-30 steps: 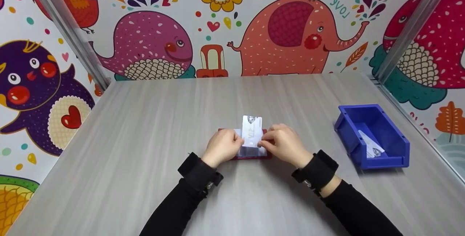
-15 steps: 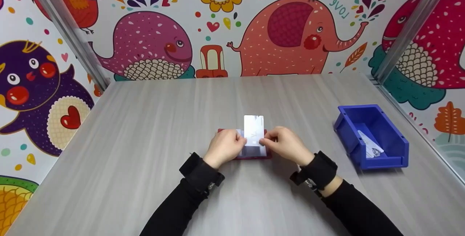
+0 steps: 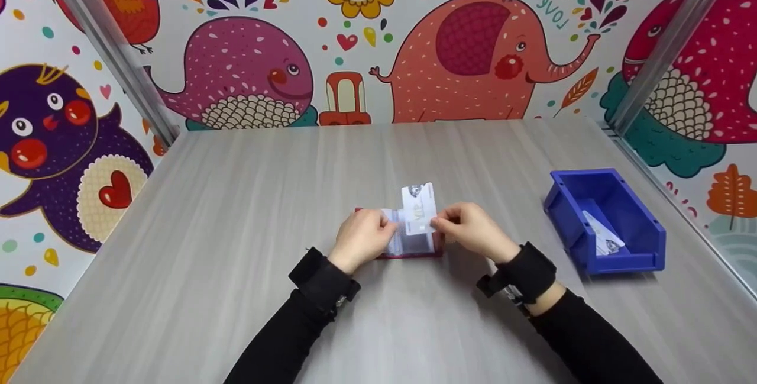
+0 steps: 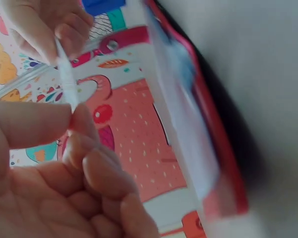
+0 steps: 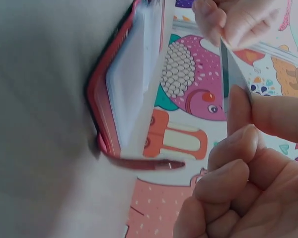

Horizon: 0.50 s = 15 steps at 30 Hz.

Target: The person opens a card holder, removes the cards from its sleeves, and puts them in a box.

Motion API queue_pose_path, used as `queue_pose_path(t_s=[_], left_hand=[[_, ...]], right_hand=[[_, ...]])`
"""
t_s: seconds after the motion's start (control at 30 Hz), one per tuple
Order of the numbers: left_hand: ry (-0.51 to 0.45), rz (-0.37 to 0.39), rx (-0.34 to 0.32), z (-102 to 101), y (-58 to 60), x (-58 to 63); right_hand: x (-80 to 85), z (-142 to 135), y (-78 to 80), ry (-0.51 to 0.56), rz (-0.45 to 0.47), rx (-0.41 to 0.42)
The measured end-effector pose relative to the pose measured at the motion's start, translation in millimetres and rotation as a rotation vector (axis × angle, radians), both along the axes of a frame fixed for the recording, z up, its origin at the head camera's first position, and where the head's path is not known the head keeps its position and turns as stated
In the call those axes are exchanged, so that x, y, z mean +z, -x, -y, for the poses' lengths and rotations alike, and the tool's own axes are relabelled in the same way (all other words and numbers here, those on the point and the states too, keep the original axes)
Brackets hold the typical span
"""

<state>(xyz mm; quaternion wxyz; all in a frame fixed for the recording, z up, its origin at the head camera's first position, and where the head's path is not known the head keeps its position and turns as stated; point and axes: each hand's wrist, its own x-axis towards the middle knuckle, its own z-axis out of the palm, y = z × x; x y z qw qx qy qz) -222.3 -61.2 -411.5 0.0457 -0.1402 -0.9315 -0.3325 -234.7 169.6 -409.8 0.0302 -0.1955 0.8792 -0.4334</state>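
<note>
A white card (image 3: 418, 209) with "VIP" lettering stands tilted over an open red card holder (image 3: 437, 245) with clear sleeves. My right hand (image 3: 476, 231) pinches the card's lower right edge between thumb and forefinger. My left hand (image 3: 364, 233) covers the holder's left part, its thumb and forefinger pinching at the card's left edge. Seen from the left wrist, the card (image 4: 66, 77) is nearly edge-on between both hands' fingertips. The right wrist view shows the holder's sleeves (image 5: 131, 89) and its strap (image 5: 149, 163) beside the hands.
A blue bin (image 3: 630, 263) stands at the right of the wood-grain table (image 3: 266, 194). Another white card (image 3: 603, 236) lies inside it. Cartoon-printed walls (image 3: 361, 35) with metal posts (image 3: 112, 47) enclose the back and sides.
The card has shifted slightly right and up and tilted, so its lettering shows again after the glare. My right hand has moved a little right with it; the left has barely moved.
</note>
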Motion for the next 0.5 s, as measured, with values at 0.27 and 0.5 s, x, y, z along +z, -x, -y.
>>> queue_pose_path(t_s=[0.27,0.5], left_hand=[[0.231,-0.122,0.159,14.8,4.0,-12.9],[0.349,-0.108,0.232,20.1,3.5,-17.4]], right_hand=[[12.5,-34.8,0.6,-0.011,-0.047,-0.098],[35.5,-72.4,-5.9,-0.121,-0.102,-0.201]])
